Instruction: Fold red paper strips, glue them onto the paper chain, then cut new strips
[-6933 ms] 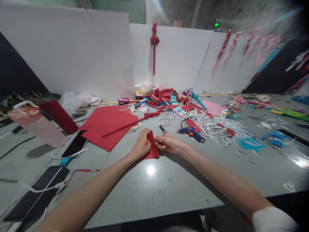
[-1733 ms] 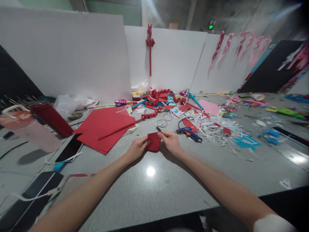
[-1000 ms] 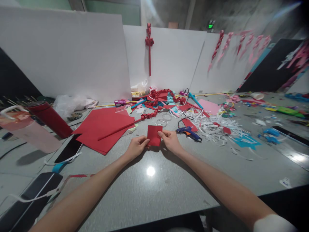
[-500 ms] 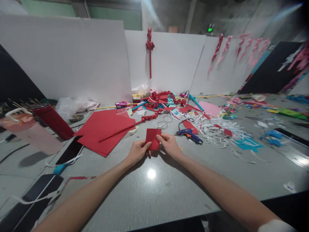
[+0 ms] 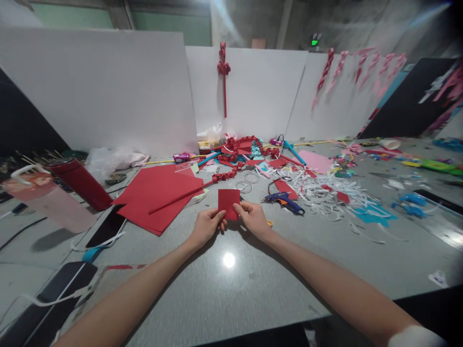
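Observation:
A small red paper square (image 5: 228, 203) is held up just above the grey table, between my two hands. My left hand (image 5: 209, 226) pinches its lower left corner, with the thumb in front and fingers behind. On the right side, my right hand (image 5: 253, 218) grips the edge between thumb and fingers. Large red sheets (image 5: 159, 197) lie to the left, with a red paper stick ending in curls (image 5: 220, 177) across them. Beyond the paper square are metal rings (image 5: 244, 186), and a blue glue gun (image 5: 285, 202) lies right of my right hand.
White paper strips (image 5: 318, 193) and blue paper (image 5: 376, 215) spread at the right. A red bottle (image 5: 81, 183), a pink bottle (image 5: 54, 207) and a dark phone (image 5: 106, 226) are at the left. White boards (image 5: 249, 91) stand behind the table (image 5: 224, 299).
The red paper square has turned slightly and sits a little higher, more upright. My right hand has shifted slightly along its edge. Both hands still hold it.

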Available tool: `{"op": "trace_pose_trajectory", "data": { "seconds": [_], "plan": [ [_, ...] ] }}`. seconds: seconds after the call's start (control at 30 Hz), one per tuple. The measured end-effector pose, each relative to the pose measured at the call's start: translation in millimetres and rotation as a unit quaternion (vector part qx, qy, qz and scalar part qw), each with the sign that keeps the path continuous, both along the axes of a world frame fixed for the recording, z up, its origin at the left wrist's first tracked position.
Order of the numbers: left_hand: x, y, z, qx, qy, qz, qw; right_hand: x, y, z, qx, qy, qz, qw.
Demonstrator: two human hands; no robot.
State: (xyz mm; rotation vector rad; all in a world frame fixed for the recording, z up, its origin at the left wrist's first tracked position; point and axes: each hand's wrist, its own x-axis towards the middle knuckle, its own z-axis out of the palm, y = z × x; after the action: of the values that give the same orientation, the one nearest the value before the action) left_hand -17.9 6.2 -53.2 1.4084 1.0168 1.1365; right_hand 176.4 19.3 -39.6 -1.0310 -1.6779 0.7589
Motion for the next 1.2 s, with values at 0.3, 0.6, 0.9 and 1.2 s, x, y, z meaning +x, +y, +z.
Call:
{"op": "trace_pose_trajectory", "data": {
  "seconds": [0.3,0.6,0.9,1.2],
  "plan": [
    [-2,2,-1.0,0.008,-0.016,-0.006,1.0,-1,0,-2.2,-0.016,-0.005,0.018,1.0],
    [-4,5,-2.4,0.012,-0.008,0.013,1.0,-3,0,-8.3,-0.114,0.06,0.094,0.987],
    [-6,9,-8.6,0.008,-0.026,0.011,1.0,-4,0,-8.2,-0.052,0.02,0.054,0.997],
    [-6,7,-3.0,0.008,-0.012,0.009,1.0,-5,5,-20.4,-0.139,0.115,0.121,0.976]
  ]
}}
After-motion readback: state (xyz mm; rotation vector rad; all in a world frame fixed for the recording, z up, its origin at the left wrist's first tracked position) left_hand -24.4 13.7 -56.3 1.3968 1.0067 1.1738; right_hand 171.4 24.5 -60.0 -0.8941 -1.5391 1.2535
